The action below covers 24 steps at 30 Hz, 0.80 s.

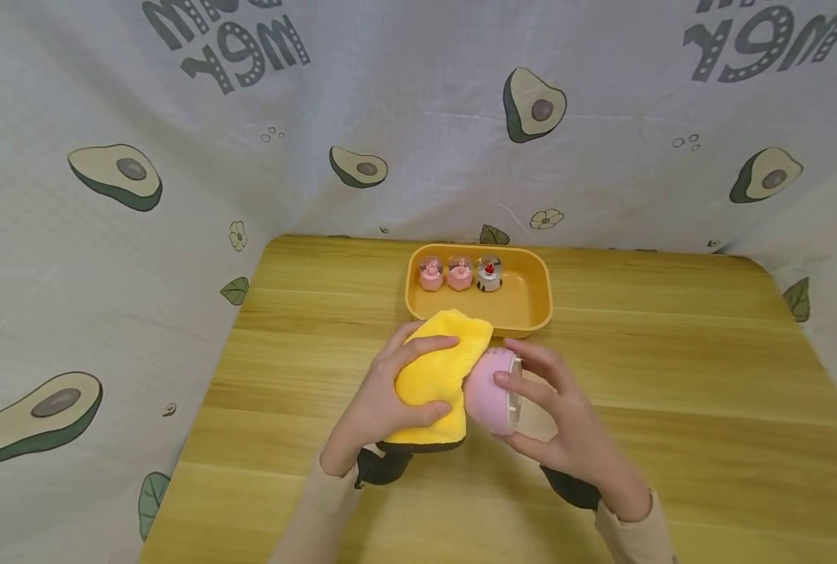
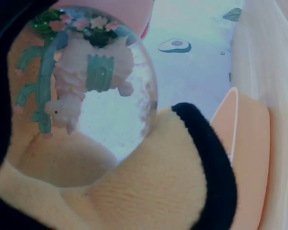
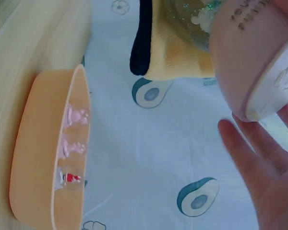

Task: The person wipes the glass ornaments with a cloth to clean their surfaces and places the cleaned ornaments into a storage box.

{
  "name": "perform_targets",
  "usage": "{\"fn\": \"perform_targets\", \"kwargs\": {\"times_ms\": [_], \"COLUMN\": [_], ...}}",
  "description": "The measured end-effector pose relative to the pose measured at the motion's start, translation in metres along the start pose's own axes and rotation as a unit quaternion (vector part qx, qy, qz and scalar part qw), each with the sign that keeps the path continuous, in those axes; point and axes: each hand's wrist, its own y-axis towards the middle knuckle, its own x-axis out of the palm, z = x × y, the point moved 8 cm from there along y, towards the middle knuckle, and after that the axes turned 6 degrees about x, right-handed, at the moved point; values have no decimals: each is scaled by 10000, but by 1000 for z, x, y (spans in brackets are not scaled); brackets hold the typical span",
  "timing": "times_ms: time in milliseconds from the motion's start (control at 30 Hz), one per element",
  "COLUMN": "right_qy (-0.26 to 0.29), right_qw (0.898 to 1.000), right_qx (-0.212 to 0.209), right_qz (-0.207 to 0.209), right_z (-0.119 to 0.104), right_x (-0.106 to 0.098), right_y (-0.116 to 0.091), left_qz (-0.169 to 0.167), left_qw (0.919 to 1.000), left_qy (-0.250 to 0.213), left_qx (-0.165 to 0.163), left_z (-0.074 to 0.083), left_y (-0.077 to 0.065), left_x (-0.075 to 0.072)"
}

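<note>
A snow globe (image 2: 103,79) with a llama and a cactus inside is held tipped on its side. Its pink-purple base (image 1: 487,395) points toward my right hand (image 1: 569,423), whose thumb and fingers grip it round the rim. My left hand (image 1: 376,399) grips a yellow cloth (image 1: 428,388) with a dark edge and holds it against the clear dome. In the head view the cloth hides the dome; both wrist views show part of it beside the cloth. The white underside (image 3: 278,79) of the base faces right.
Behind the hands a yellow-orange tray (image 1: 528,296) stands on the wooden table (image 1: 672,360). Three small globes sit in its left part: two pink ones (image 1: 431,274) and one with a red top (image 1: 489,276). A white curtain (image 1: 432,117) with avocado prints hangs around the table.
</note>
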Motion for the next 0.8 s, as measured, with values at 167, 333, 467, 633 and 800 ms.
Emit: {"fn": "perform_targets", "kwargs": {"times_ms": [167, 333, 467, 633, 800], "right_qy": [76, -27, 175, 655, 1255], "right_qw": [9997, 9993, 9989, 9928, 9705], "right_qx": [-217, -207, 124, 904, 2030], "right_qz": [67, 295, 412, 435, 339], "right_z": [-1, 2, 9, 23, 31], "right_x": [-4, -7, -8, -6, -1], "right_y": [1, 2, 1, -2, -4], "left_qz": [-207, -394, -484, -474, -446], "left_qw": [9994, 9977, 9963, 9943, 9927], "left_qy": [89, 300, 487, 687, 781], "left_qx": [253, 472, 522, 659, 804], "left_z": [4, 8, 10, 12, 14], "left_y": [1, 2, 2, 1, 0], "left_x": [3, 6, 7, 8, 8]}}
